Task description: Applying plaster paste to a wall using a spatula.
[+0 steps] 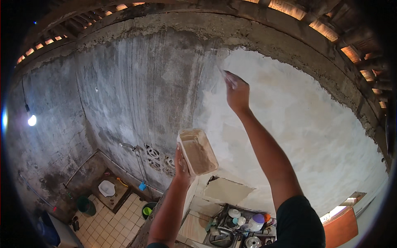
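My left hand [182, 164] grips a rectangular, pale plastic tub [212, 163] by its left side and base. Beige-white residue coats the tub's inside. Raised high, my right hand [238, 94] is closed around a thin, flat tool that motion blurs; its exact kind does not show. White paste smears the fingers. The tool is at the border where bare grey wall [165, 78] meets a stretch coated white [285, 103].
Below stand dishes [235, 213] and a metal sink [219, 239]. At lower left are a squat toilet [106, 188], a dark green bucket [85, 206] and a tiled floor [109, 221]. A lit bulb [32, 120] hangs at left, under roof timbers [322, 16].
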`<state>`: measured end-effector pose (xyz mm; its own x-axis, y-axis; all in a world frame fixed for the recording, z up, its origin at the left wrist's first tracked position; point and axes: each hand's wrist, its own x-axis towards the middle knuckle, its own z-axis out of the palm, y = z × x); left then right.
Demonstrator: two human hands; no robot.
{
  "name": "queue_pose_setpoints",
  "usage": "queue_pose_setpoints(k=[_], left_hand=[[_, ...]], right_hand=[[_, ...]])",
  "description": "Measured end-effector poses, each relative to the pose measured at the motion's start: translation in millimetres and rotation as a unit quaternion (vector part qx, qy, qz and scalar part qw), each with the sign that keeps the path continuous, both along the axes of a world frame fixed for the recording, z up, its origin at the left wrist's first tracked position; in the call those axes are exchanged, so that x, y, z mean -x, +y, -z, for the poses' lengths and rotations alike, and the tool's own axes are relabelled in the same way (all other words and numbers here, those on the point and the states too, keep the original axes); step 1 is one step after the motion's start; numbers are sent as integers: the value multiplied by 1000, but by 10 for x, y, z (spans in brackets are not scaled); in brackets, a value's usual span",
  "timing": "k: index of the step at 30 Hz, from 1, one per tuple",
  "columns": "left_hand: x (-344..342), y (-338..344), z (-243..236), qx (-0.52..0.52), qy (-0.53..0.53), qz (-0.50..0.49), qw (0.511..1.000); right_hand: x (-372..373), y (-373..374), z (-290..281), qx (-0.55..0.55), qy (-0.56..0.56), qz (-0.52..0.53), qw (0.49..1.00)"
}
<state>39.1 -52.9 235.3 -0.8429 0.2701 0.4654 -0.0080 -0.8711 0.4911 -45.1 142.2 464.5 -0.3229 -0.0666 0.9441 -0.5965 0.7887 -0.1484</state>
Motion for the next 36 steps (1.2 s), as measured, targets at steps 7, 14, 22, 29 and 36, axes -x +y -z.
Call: queue_pose_setpoints(k=[7,14,22,29,36], left_hand=[[-84,-101,71,-3,-15,-56,998],[-64,-119,413,19,-102,-37,994],[169,-119,404,-1,-133,-23,991],[-43,-361,64,0,-182,-36,983],[-40,-417,96,-15,-135,-56,989]], right_hand=[[1124,110,-409,-381,179,335,843],[1658,17,213,-344,106,522,773],[1172,-108,-403,-359,218,488,765],[958,-18,-1045,-288,14,445,848],[1266,148,-351,-313,183,495,790]])
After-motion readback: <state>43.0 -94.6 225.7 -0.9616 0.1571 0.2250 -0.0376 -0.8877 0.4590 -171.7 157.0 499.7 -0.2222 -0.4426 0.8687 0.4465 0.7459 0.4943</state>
